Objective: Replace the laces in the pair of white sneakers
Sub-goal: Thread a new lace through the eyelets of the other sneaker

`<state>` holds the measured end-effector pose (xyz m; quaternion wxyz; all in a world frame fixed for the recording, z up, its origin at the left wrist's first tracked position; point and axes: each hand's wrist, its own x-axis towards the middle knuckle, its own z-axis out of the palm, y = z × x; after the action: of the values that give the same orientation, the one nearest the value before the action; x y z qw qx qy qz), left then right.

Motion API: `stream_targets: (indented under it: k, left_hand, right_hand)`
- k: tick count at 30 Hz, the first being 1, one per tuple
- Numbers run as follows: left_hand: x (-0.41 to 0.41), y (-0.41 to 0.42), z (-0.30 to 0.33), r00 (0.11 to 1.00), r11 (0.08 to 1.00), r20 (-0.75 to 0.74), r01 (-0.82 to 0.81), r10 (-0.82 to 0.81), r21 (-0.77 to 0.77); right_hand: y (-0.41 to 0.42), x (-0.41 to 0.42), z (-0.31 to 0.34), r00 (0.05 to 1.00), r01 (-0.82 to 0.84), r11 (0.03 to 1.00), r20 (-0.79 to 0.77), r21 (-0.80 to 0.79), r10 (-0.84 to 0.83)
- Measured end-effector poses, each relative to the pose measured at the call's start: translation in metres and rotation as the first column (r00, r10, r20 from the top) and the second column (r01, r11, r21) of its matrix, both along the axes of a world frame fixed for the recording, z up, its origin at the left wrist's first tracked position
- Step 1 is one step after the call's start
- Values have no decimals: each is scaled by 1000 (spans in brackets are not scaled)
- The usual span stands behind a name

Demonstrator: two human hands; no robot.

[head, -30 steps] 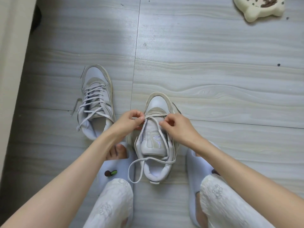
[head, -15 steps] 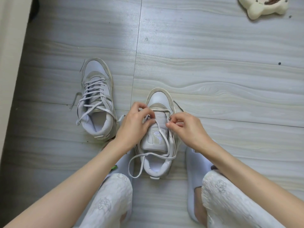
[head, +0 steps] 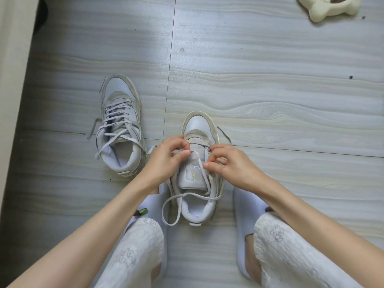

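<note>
- Two white sneakers stand on the floor (head: 270,96), toes pointing away from the person.
- The left sneaker (head: 120,125) is fully laced with a flat grey-white lace; its loose ends hang over the sides. It stands alone, near the pale wall edge (head: 12,80) on the left, with bare floor around it.
- The left hand (head: 166,159) has curled fingers and pinches the lace (head: 199,163) at the left eyelets of the right sneaker.
- The right sneaker (head: 197,129) is between the person's two feet in pale slippers; only its lowest eyelets are laced, the padded tongue is bare, and the lace makes one long loop past the heel.
- The right hand (head: 232,167) also pinches the lace, at the right eyelets.
- One cream, bone-shaped dish (head: 330,9) lies at the far right corner; much open floor of wood-grain tiles is before it.
</note>
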<state>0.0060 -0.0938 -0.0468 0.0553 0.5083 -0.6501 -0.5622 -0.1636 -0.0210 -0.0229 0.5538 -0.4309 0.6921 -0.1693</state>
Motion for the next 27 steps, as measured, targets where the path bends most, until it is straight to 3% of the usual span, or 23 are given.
stream_targets:
  k: [7,11,14,16,18,22,24,27]
  left_hand:
    - [9,5,8,998,994,-55,18,-12,110]
    - [10,14,8,997,996,-62,-50,55,78]
    - [13,14,5,996,995,-9,86,-87,-46]
    - [9,10,2,961,950,125,265,-246,-166]
    - [1,7,1,925,900,224,357,-306,-248]
    - [-3,2,7,956,889,162,286,-243,-358]
    - [-4,-6,15,955,890,149,294,-257,-348]
    - [-8,-17,43,926,919,155,366,-344,-145]
  right_hand:
    - [2,3,-2,1000,23,1000,10,20,-24]
    - [0,-5,-3,972,198,975,111,102,-209]
    - [1,-15,-4,961,232,965,124,119,-246]
    - [-2,-16,0,964,217,968,126,128,-233]
    - [-6,-15,6,947,225,963,202,145,-251]
    - [-9,-22,19,910,232,959,312,163,-273]
    - [-12,-28,23,878,278,947,357,162,-319]
    - [-25,-33,41,917,264,963,292,60,-270]
